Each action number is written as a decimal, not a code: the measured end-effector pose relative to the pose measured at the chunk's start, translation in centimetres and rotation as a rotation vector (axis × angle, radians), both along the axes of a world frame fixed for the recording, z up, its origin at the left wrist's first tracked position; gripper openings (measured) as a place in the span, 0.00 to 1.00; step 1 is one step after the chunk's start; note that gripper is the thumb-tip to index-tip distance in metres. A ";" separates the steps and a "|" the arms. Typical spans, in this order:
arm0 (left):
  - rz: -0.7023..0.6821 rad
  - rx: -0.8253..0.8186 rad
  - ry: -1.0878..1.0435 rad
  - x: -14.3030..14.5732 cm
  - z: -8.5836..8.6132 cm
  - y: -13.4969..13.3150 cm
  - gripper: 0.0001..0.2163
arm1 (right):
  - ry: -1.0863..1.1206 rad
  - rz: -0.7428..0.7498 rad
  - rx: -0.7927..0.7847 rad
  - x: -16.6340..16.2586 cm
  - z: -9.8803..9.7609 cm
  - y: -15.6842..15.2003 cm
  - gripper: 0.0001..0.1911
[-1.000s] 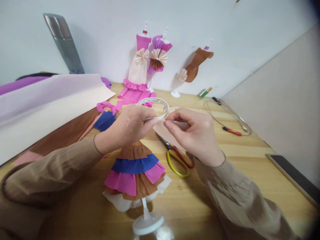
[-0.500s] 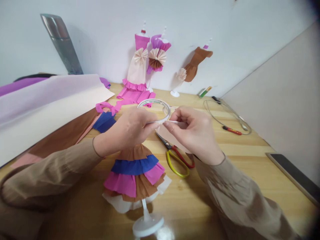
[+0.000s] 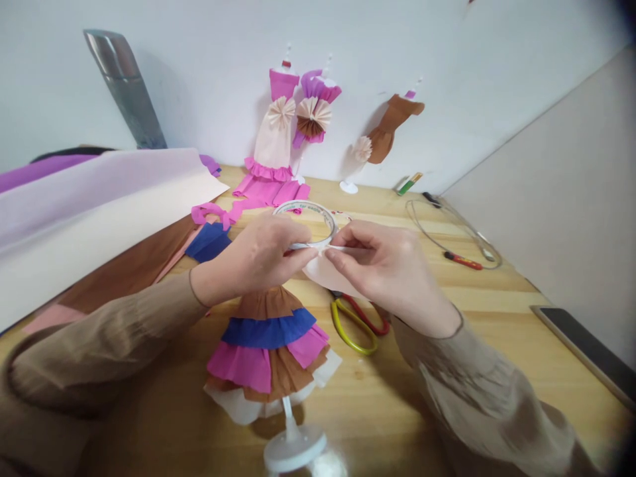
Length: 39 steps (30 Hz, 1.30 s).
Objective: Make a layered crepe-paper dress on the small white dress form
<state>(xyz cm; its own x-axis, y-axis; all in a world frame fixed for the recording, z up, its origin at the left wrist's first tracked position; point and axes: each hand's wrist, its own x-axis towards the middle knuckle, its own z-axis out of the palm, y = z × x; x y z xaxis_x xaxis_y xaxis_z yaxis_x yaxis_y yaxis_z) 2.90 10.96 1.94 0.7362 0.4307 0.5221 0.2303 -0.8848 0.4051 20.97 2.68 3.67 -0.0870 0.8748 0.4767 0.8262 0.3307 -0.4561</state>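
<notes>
My left hand (image 3: 253, 255) is closed around the near side of a tape roll (image 3: 318, 211), a thin white ring with print on its inner face. Thumb and fingers of my right hand (image 3: 390, 265) pinch a piece of pale paper (image 3: 328, 273), which droops between the two hands. The fingertips of both hands almost meet at the paper's upper edge, beside the tape. Below them stands a tiered crepe-paper dress (image 3: 271, 331) on a white doll stand (image 3: 295, 449); my left hand hides its top. Scissors (image 3: 342, 336) with yellow and red handles lie partly under the paper.
Crepe-paper sheets (image 3: 163, 179) are piled at left, near a blue scrap (image 3: 207, 242) and pink strips (image 3: 271, 191). Dressed mannequins (image 3: 282, 86) stand by the wall, with a grey flask (image 3: 124, 86). A cable (image 3: 422, 235), red-handled tool (image 3: 463, 260) and phone (image 3: 591, 351) lie at right.
Both hands have lowered slightly with the tape roll. The pale paper has shifted down and left, now covering the scissor blades.
</notes>
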 end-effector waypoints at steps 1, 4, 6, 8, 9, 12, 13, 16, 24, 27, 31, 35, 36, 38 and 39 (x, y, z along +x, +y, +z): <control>0.000 -0.012 0.008 -0.1 0.1 0.0 0.15 | -0.018 -0.001 -0.002 0.1 0.1 -0.1 0.06; 0.009 -0.057 0.017 -0.2 0.4 -0.1 0.15 | -0.067 -0.010 0.016 0.1 0.3 -0.3 0.06; 0.025 -0.070 0.006 -0.2 0.5 -0.1 0.14 | -0.084 -0.030 0.048 0.0 0.3 -0.4 0.06; 0.039 -0.062 -0.010 -0.1 0.5 -0.1 0.14 | -0.078 -0.055 0.076 -0.1 0.1 -0.3 0.06; 0.045 -0.054 -0.016 -0.1 0.4 -0.1 0.14 | -0.070 -0.064 0.089 -0.1 0.0 -0.2 0.06; 0.055 -0.038 -0.033 0.0 0.2 0.0 0.15 | -0.038 -0.072 0.117 -0.1 -0.4 0.0 0.06; 0.062 -0.038 -0.041 0.1 0.1 0.1 0.15 | -0.028 -0.068 0.122 -0.1 -0.6 0.0 0.07; 0.066 -0.059 -0.065 0.2 -0.2 0.2 0.14 | 0.001 -0.008 0.119 -0.5 -0.8 0.0 0.08; 0.085 -0.077 -0.078 0.1 -0.1 0.1 0.11 | 0.089 0.089 0.048 -0.7 -0.6 -0.2 0.08; 0.093 -0.080 -0.087 0.1 -0.2 0.1 0.11 | 0.111 0.070 0.042 -0.4 -0.7 0.0 0.08; 0.087 -0.071 -0.085 0.2 -0.3 0.2 0.13 | 0.167 0.097 0.011 -0.5 -0.8 0.0 0.06; 0.087 -0.061 -0.087 0.2 -0.3 0.3 0.13 | 0.195 0.060 0.025 -0.6 -0.8 0.1 0.06; 0.086 -0.060 -0.091 0.2 -0.3 0.3 0.12 | 0.193 0.047 0.032 -0.6 -0.7 0.1 0.06; 0.081 -0.061 -0.089 0.2 -0.3 0.3 0.13 | 0.184 0.048 0.029 -0.6 -0.7 0.1 0.07; 0.079 -0.058 -0.086 0.2 -0.4 0.3 0.13 | 0.180 0.057 0.024 -0.6 -0.7 0.1 0.07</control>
